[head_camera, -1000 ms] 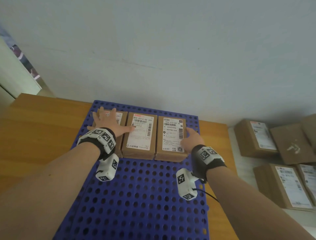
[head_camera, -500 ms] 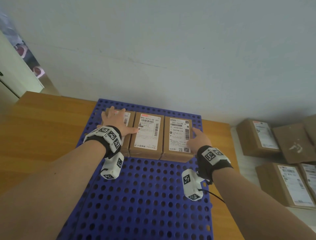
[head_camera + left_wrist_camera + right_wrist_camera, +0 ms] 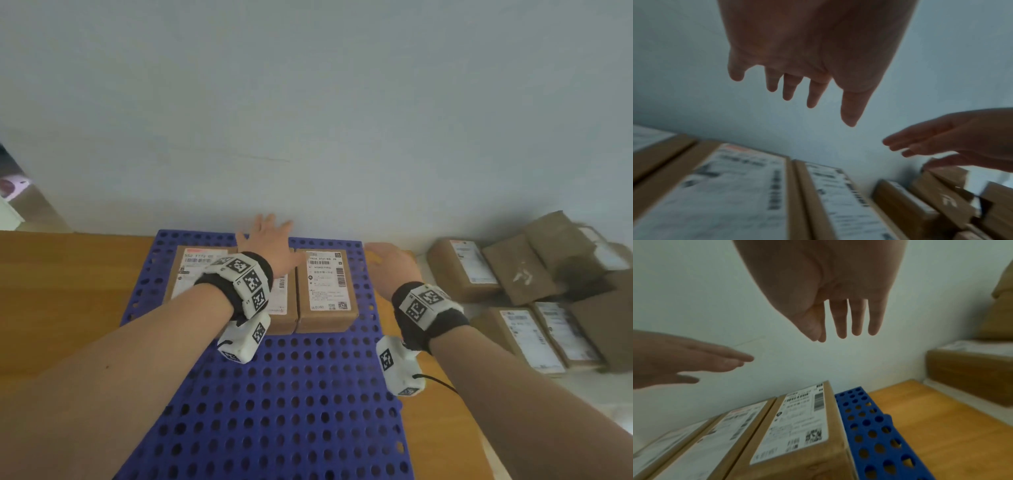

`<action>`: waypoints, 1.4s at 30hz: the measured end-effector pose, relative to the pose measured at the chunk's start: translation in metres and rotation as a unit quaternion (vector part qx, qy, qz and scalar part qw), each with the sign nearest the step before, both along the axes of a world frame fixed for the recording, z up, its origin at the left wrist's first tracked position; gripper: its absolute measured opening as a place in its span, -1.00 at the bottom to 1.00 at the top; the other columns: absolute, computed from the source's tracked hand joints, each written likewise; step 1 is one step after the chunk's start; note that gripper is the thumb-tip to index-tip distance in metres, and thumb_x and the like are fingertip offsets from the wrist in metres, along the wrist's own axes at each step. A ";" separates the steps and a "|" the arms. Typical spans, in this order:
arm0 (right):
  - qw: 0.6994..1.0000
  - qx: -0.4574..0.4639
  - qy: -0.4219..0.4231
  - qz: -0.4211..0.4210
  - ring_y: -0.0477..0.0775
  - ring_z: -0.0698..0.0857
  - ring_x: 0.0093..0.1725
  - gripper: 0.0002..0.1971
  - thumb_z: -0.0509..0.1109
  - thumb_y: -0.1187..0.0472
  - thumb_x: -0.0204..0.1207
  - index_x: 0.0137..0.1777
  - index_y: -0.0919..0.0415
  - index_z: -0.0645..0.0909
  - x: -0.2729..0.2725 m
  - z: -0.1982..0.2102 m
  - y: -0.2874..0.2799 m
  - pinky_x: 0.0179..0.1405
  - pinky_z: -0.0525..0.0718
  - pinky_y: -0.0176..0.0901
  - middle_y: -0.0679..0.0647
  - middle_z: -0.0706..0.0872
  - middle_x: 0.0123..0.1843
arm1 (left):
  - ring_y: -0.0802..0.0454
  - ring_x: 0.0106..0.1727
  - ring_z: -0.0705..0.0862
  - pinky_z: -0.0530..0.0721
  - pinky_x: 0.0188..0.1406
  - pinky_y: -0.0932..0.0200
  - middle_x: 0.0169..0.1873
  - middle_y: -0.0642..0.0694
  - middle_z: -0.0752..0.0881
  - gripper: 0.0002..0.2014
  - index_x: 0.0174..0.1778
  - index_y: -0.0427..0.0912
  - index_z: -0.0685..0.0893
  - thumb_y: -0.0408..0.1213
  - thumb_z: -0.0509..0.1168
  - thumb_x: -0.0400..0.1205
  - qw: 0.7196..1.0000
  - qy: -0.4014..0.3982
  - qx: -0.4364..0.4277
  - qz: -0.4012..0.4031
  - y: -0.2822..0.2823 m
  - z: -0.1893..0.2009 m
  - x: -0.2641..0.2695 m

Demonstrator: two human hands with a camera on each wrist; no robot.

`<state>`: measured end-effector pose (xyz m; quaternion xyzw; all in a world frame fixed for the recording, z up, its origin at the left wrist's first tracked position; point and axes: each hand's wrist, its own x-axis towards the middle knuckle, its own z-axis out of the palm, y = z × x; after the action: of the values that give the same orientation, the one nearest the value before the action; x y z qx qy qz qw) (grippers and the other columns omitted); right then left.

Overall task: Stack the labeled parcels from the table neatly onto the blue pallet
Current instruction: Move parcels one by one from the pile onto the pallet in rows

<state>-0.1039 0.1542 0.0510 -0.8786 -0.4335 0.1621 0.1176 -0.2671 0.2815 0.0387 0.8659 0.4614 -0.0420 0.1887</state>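
Three brown labeled parcels lie side by side at the far end of the blue pallet [image 3: 308, 394]: the left parcel [image 3: 191, 270], the middle parcel [image 3: 282, 305] partly hidden by my left wrist, and the right parcel [image 3: 325, 287]. My left hand [image 3: 267, 236] hovers above the middle parcel with fingers spread, holding nothing; the left wrist view shows its fingers [image 3: 813, 95] straight in the air. My right hand [image 3: 387, 267] floats empty beside the pallet's right edge, fingers [image 3: 857, 319] straight, clear of the right parcel [image 3: 797, 431].
More brown parcels [image 3: 459, 267] are piled on a white surface at the right, some labeled [image 3: 520, 339]. The pallet lies on a wooden table [image 3: 68, 291] against a pale wall [image 3: 308, 120]. The pallet's near half is bare.
Both hands have lifted off the parcels and moved right and up. The left hand went from the left parcel to above the middle one; the right hand left the right parcel's side.
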 end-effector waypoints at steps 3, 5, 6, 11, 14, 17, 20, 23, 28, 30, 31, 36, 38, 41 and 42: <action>0.999 -0.008 -0.046 0.009 0.18 0.44 0.48 -0.56 0.11 0.27 0.65 0.52 0.13 0.41 0.005 0.014 -0.017 0.50 0.37 -0.06 0.13 0.48 0.51 | -0.15 0.68 -0.14 0.01 0.58 -0.34 0.67 -0.12 -0.09 -0.28 0.65 0.04 0.05 0.18 0.15 0.62 0.997 -0.008 0.017 -0.078 -0.020 0.013 0.032; 0.999 -0.012 -0.046 -0.016 0.16 0.38 0.53 -0.53 0.11 0.23 0.64 0.56 0.07 0.36 0.012 0.019 -0.030 0.54 0.33 -0.02 0.10 0.43 0.56 | -0.16 0.68 -0.15 -0.04 0.58 -0.33 0.67 -0.13 -0.12 -0.30 0.65 0.03 0.05 0.13 0.15 0.64 0.992 -0.016 0.023 -0.121 -0.038 0.022 0.054; 0.998 -0.013 -0.049 -0.031 0.15 0.36 0.55 -0.52 0.11 0.21 0.64 0.57 0.04 0.35 0.017 0.020 -0.038 0.54 0.33 0.00 0.09 0.41 0.57 | -0.16 0.67 -0.15 -0.05 0.58 -0.34 0.67 -0.14 -0.13 -0.31 0.65 0.03 0.06 0.11 0.16 0.64 0.990 -0.020 0.026 -0.140 -0.048 0.026 0.065; 0.993 -0.026 -0.076 -0.088 0.19 0.42 0.49 -0.51 0.11 0.19 0.60 0.55 0.00 0.36 0.039 0.030 -0.090 0.45 0.44 0.04 0.08 0.47 0.51 | -0.13 0.67 -0.12 -0.05 0.58 -0.31 0.67 -0.11 -0.12 -0.33 0.65 0.03 0.07 0.09 0.13 0.65 0.974 -0.041 0.030 -0.222 -0.101 0.045 0.114; 0.989 -0.025 -0.079 -0.122 0.22 0.48 0.43 -0.54 0.12 0.20 0.61 0.52 0.06 0.40 0.054 0.041 -0.130 0.41 0.46 0.03 0.14 0.53 0.45 | -0.11 0.67 -0.11 -0.02 0.57 -0.31 0.67 -0.07 -0.10 -0.33 0.65 0.02 0.07 0.07 0.15 0.64 0.960 -0.048 0.037 -0.274 -0.135 0.052 0.142; 0.984 -0.007 -0.079 -0.160 0.21 0.48 0.44 -0.55 0.12 0.21 0.61 0.51 0.07 0.42 0.076 0.049 -0.169 0.43 0.45 0.02 0.15 0.53 0.47 | -0.11 0.66 -0.03 0.06 0.54 -0.29 0.67 -0.07 -0.03 -0.33 0.63 0.03 0.13 0.10 0.18 0.62 0.948 -0.053 0.059 -0.310 -0.171 0.058 0.170; 0.978 0.013 -0.081 -0.193 0.20 0.54 0.38 -0.58 0.11 0.21 0.60 0.45 0.03 0.49 0.101 0.053 -0.210 0.39 0.52 0.04 0.12 0.57 0.43 | -0.14 0.66 -0.01 0.09 0.56 -0.28 0.67 -0.10 -0.02 -0.31 0.64 0.05 0.10 0.14 0.16 0.62 0.940 -0.052 0.071 -0.331 -0.211 0.068 0.197; 0.973 0.020 -0.066 -0.221 0.18 0.49 0.44 -0.55 0.09 0.17 0.63 0.51 -0.03 0.41 0.128 0.054 -0.254 0.40 0.51 0.04 0.07 0.52 0.49 | -0.17 0.67 -0.05 0.07 0.57 -0.30 0.67 -0.13 -0.04 -0.32 0.65 0.05 0.07 0.13 0.14 0.64 0.933 -0.047 0.071 -0.349 -0.252 0.071 0.225; 0.972 0.013 -0.060 -0.226 0.16 0.45 0.49 -0.52 0.08 0.15 0.61 0.54 -0.04 0.37 0.179 0.050 -0.331 0.42 0.42 0.00 0.06 0.47 0.53 | -0.18 0.67 -0.09 0.05 0.59 -0.29 0.67 -0.12 -0.07 -0.32 0.65 0.03 0.05 0.03 0.17 0.65 0.937 -0.020 0.062 -0.344 -0.322 0.067 0.281; 0.973 0.007 -0.058 -0.224 0.16 0.41 0.53 -0.52 0.08 0.15 0.65 0.59 0.00 0.30 0.200 0.052 -0.363 0.50 0.37 -0.01 0.08 0.42 0.57 | -0.17 0.67 -0.07 0.04 0.59 -0.29 0.67 -0.11 -0.07 -0.31 0.66 0.05 0.04 0.05 0.16 0.64 0.936 -0.012 0.072 -0.345 -0.350 0.067 0.306; 0.973 0.009 -0.058 -0.222 0.17 0.41 0.53 -0.52 0.08 0.15 0.66 0.59 0.01 0.29 0.212 0.053 -0.377 0.51 0.37 -0.01 0.09 0.42 0.57 | -0.16 0.67 -0.06 0.04 0.59 -0.29 0.67 -0.11 -0.06 -0.31 0.66 0.05 0.03 0.07 0.15 0.64 0.936 -0.008 0.078 -0.344 -0.362 0.066 0.318; 0.969 0.050 -0.041 -0.240 0.21 0.46 0.46 -0.54 0.08 0.19 0.62 0.52 -0.04 0.40 0.271 0.054 -0.434 0.43 0.47 0.02 0.10 0.52 0.49 | -0.14 0.67 -0.04 0.12 0.58 -0.26 0.67 -0.11 -0.03 -0.30 0.66 0.03 0.02 0.12 0.13 0.64 0.943 -0.004 0.081 -0.322 -0.410 0.066 0.370; 0.969 0.061 -0.026 -0.239 0.19 0.45 0.48 -0.50 0.09 0.20 0.59 0.53 -0.10 0.39 0.291 0.051 -0.447 0.43 0.47 0.01 0.09 0.51 0.50 | -0.13 0.67 -0.02 0.14 0.57 -0.25 0.67 -0.11 -0.01 -0.30 0.66 0.02 0.04 0.13 0.13 0.64 0.947 -0.006 0.077 -0.311 -0.421 0.065 0.388; 0.971 0.064 -0.015 -0.230 0.19 0.46 0.48 -0.50 0.07 0.22 0.61 0.54 -0.10 0.37 0.319 0.045 -0.458 0.43 0.47 -0.02 0.10 0.50 0.51 | -0.14 0.65 0.04 0.20 0.55 -0.23 0.66 -0.13 0.04 -0.31 0.65 0.00 0.07 0.13 0.13 0.64 0.949 -0.008 0.074 -0.305 -0.429 0.066 0.416; 0.971 0.061 -0.012 -0.230 0.20 0.47 0.47 -0.50 0.06 0.23 0.62 0.55 -0.09 0.36 0.330 0.044 -0.459 0.41 0.48 -0.02 0.11 0.50 0.51 | -0.14 0.65 0.06 0.22 0.54 -0.22 0.65 -0.13 0.05 -0.31 0.64 -0.01 0.09 0.13 0.14 0.63 0.951 -0.010 0.073 -0.301 -0.429 0.066 0.426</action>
<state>0.2256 -0.3052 0.0947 -0.9477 -0.2308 0.0930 0.1998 0.1588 -0.1479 0.1046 0.9763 0.1795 -0.0546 0.1081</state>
